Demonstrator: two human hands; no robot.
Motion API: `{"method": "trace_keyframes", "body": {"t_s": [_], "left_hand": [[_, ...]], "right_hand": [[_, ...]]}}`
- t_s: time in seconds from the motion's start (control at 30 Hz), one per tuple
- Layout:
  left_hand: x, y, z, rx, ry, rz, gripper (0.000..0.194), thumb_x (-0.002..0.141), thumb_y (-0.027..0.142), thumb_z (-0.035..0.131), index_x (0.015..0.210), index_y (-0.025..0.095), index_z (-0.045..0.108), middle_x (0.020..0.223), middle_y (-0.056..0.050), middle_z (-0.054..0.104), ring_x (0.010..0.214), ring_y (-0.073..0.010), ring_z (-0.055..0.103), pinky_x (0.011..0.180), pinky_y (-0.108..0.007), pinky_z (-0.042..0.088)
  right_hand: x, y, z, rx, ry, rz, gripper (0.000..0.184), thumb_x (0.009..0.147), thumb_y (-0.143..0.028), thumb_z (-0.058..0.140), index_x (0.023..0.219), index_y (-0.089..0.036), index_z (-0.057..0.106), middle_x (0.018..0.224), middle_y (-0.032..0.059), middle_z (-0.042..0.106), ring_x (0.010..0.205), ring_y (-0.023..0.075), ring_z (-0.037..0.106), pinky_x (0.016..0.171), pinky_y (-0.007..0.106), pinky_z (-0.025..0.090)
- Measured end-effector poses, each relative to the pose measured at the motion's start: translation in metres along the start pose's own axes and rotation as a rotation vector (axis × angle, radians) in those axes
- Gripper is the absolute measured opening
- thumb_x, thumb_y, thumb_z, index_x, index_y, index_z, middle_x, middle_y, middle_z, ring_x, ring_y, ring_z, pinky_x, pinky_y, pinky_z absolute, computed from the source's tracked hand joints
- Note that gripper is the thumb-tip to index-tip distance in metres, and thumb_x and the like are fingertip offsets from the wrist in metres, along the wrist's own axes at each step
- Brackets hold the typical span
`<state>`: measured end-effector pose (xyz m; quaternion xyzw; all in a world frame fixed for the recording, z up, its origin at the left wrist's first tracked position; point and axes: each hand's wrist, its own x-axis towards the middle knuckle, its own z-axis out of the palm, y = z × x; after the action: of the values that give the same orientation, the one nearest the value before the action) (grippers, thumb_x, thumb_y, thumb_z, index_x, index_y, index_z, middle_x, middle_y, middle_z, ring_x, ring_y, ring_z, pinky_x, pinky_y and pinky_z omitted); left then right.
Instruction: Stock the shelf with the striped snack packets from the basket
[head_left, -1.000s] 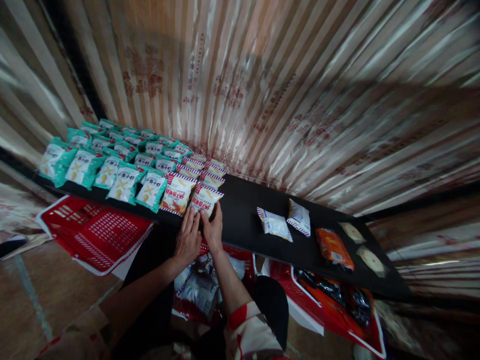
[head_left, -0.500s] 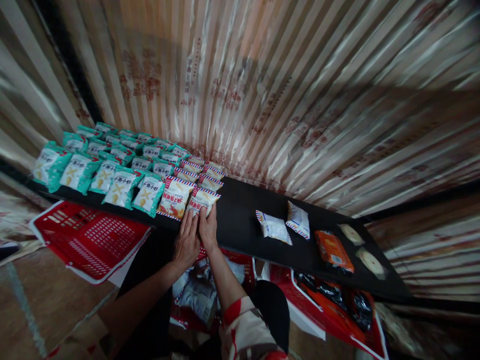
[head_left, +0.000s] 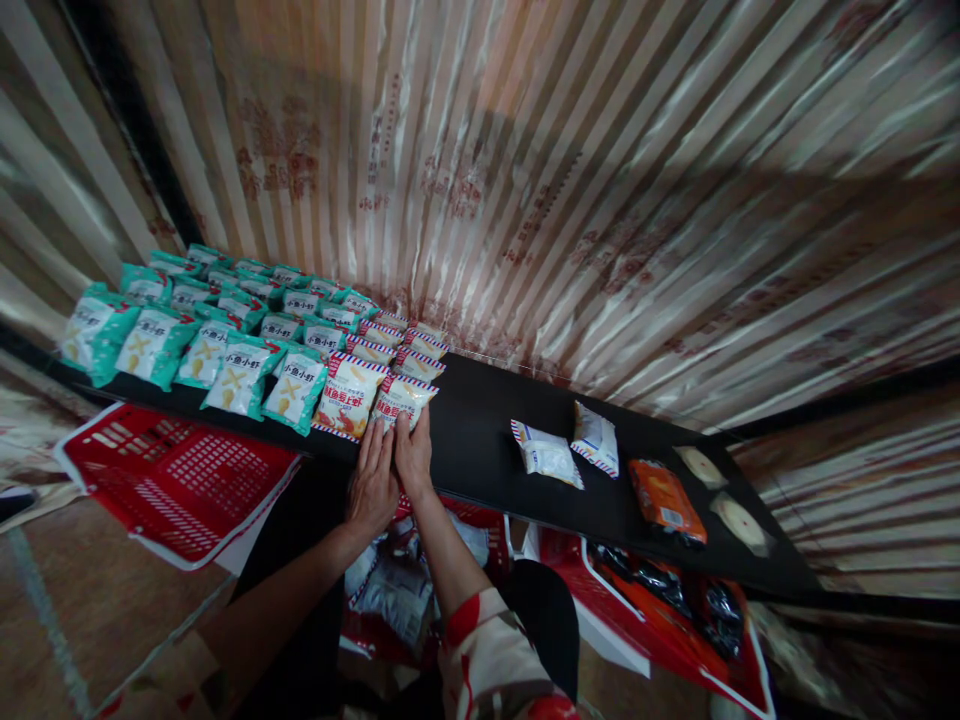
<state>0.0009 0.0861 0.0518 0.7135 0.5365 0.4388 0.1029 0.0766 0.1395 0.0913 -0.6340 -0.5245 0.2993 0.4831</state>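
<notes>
My left hand point(head_left: 375, 490) has its fingers stretched out, lying along the lower left edge of a white snack bag point(head_left: 401, 395) with red lettering and a striped top edge. Beside it, my right hand point(head_left: 415, 455) grips the bag's lower right part, its fingers over the front; the thumb is hidden. The bag leans upright in the front row on a black shelf point(head_left: 472, 430). A matching snack bag point(head_left: 349, 395) stands just left of it, and several more striped bags point(head_left: 420, 365) are lined up behind.
Several teal snack bags point(head_left: 240, 375) fill the shelf's left end. To the right lie two white bags point(head_left: 547, 455), an orange pack point(head_left: 667, 505) and two round pale packets point(head_left: 741, 522). Red baskets point(head_left: 187, 480) stand below. A striped curtain point(head_left: 480, 180) hangs behind.
The view has shifted very slightly. Both hands stay at the same white snack bag, with barely any movement of the fingers.
</notes>
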Motion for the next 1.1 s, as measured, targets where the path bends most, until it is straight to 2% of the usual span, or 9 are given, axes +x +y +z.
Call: {"method": "trace_keyframes", "body": {"t_s": [0.33,0.53,0.73,0.87,1.1], "left_hand": [[-0.001,-0.002,0.003,0.013,0.025,0.006,0.07,0.083,0.006,0.034,0.146,0.021,0.006,0.153,-0.008,0.01,0.139,-0.0253,0.011,0.111,-0.05,0.023],[-0.003,-0.003,0.001,0.032,0.027,0.052,0.068,0.085,0.007,0.034,0.146,0.018,0.007,0.153,-0.01,0.008,0.139,-0.0259,0.01,0.112,-0.05,0.022],[-0.008,-0.002,-0.003,0.046,0.019,0.091,0.061,0.087,0.011,0.035,0.144,0.014,0.012,0.152,-0.013,0.01,0.139,-0.0269,0.009,0.111,-0.051,0.021],[-0.016,0.005,-0.007,0.039,-0.021,0.139,0.059,0.089,0.016,0.036,0.144,0.013,0.016,0.151,-0.015,0.013,0.139,-0.0276,0.01,0.11,-0.051,0.024],[-0.032,0.015,-0.013,0.022,-0.142,0.235,0.063,0.088,0.018,0.034,0.145,0.012,0.006,0.148,-0.016,0.023,0.138,-0.0262,0.017,0.109,-0.046,0.028]], "right_hand": [[-0.001,0.003,-0.001,-0.021,-0.017,-0.013,0.059,0.087,-0.045,0.041,0.139,-0.019,0.031,0.13,0.008,0.052,0.118,0.0187,0.049,0.097,0.03,0.037],[-0.009,0.0,-0.005,-0.042,-0.037,0.053,0.068,0.085,-0.049,0.041,0.142,-0.017,0.023,0.14,0.0101,0.041,0.125,0.0199,0.043,0.101,0.032,0.035],[-0.025,-0.003,-0.013,-0.099,-0.033,0.044,0.064,0.088,-0.047,0.035,0.141,-0.012,0.026,0.145,0.0126,0.032,0.133,0.0195,0.032,0.107,0.034,0.027],[-0.035,-0.001,-0.015,-0.127,0.003,0.042,0.06,0.089,-0.044,0.034,0.139,-0.011,0.03,0.144,0.0134,0.034,0.133,0.0194,0.032,0.108,0.036,0.027],[-0.055,0.005,-0.021,-0.099,0.053,0.028,0.052,0.089,-0.04,0.034,0.133,-0.011,0.04,0.137,0.0139,0.043,0.127,0.0193,0.039,0.107,0.037,0.03]]}}
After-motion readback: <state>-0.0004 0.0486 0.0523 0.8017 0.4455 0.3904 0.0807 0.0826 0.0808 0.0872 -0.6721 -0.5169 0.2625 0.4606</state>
